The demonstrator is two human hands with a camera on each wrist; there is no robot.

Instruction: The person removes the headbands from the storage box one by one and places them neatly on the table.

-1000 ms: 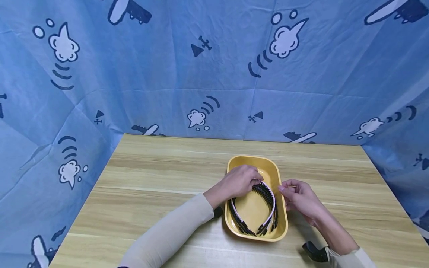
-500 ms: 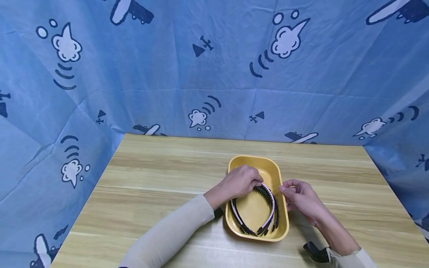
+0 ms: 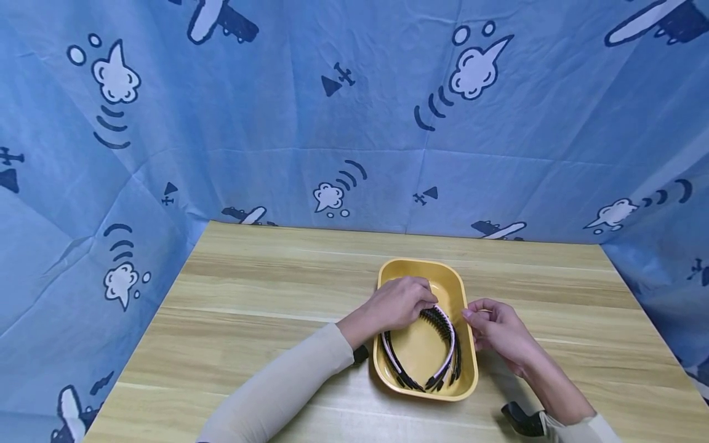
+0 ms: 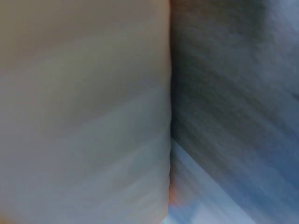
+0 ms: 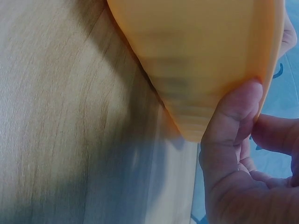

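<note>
Part of headbands (image 3: 437, 319) is covered by left hand (image 3: 399, 301), their count can't be told, left wrist view is blurred, and yellow tray (image 5: 196, 46) is cropped in right wrist view.

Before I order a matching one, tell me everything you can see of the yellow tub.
The yellow tub is a rounded rectangle with raised walls, smooth and shiny like plastic. It sits upright on the wooden table, longer sides running away from the camera. Black and pale pink headbands rest inside, gripped by the left hand; the right hand pinches its right rim.
</note>
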